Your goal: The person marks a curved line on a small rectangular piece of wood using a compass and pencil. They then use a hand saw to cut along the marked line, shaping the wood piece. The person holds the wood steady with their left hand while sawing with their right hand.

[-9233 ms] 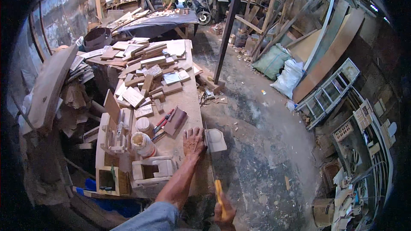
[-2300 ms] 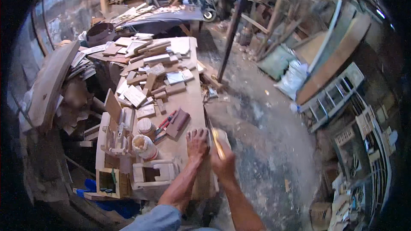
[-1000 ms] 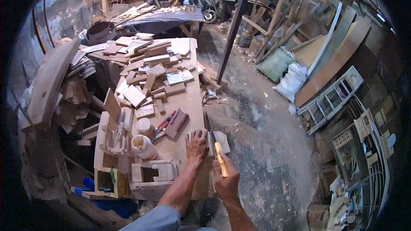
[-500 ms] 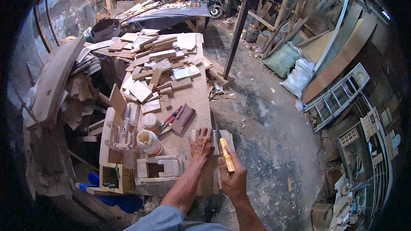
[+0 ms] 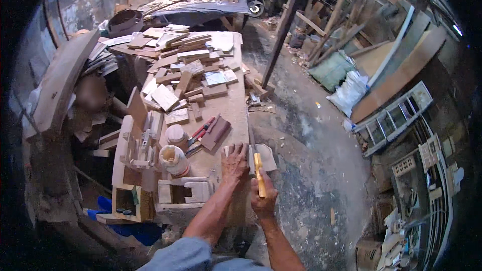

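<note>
Your left hand (image 5: 234, 164) lies palm down at the bench's right edge, fingers slightly spread; how much of the wood piece (image 5: 266, 157) runs under it, you cannot tell from here. Your right hand (image 5: 265, 198) is closed round the saw's yellow handle (image 5: 260, 175), with the blade (image 5: 252, 139) pointing forward along the bench edge. The wood piece juts past that edge, over the floor (image 5: 316, 185). To your right the floor is open as far as the ladder-like frame (image 5: 396, 116) and the white sack (image 5: 350, 90). On the bench (image 5: 236, 110), room is tighter: red-handled pliers (image 5: 202, 131), a brown sheet (image 5: 217, 137), an open jar (image 5: 173, 160) and a slotted wooden box (image 5: 200, 190) sit left of your left hand, with heaped offcuts (image 5: 185, 74) beyond. Against nine seconds ago, your right hand and saw handle have come forward from near your body to beside the wood piece, while your left hand keeps its place
</note>
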Tool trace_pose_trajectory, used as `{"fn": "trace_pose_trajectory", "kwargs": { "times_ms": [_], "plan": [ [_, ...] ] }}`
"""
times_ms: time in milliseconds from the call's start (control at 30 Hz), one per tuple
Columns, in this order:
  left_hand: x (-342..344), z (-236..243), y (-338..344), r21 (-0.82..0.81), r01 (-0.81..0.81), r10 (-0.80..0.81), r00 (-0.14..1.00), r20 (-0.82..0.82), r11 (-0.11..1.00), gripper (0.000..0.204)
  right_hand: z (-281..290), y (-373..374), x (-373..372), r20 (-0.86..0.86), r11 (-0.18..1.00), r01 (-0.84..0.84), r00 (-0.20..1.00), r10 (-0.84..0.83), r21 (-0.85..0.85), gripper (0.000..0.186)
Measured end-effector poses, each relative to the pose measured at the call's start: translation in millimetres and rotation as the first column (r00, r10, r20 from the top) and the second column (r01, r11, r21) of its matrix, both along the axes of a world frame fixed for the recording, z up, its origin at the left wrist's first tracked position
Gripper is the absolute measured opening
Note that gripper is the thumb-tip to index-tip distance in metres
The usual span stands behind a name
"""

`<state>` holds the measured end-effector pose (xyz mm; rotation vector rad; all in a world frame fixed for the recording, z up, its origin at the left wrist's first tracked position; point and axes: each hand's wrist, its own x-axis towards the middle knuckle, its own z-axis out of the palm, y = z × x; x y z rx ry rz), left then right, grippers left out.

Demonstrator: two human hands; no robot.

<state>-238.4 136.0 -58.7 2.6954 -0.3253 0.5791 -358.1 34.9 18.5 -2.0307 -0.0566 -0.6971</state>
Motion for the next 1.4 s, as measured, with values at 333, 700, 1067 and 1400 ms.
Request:
{"fn": "trace_pose_trajectory", "kwargs": {
  "times_ms": [333,700,1067,1400],
  "plan": [
    [-2,22,0,0.026,-0.014,0.017,0.992,-0.124,1.000,0.048,3,-1,-4,-0.078,0.999,-0.007,0.997,0.011,0.049,0.035],
    [2,9,-2,0.137,-0.075,0.094,0.987,-0.132,0.988,0.046,1,4,-41,-0.077,0.998,0.011,0.997,-0.006,0.064,0.035],
    [3,10,-3,0.139,-0.016,0.030,0.995,-0.098,0.990,0.051,-8,-12,-240,-0.167,1.000,0.023,0.986,-0.025,-0.012,0.044],
    [1,8,-5,0.174,-0.001,0.021,0.993,-0.116,0.985,0.050,14,-42,-245,-0.224,0.990,0.088,0.973,-0.062,0.108,0.048]
  ]
}}
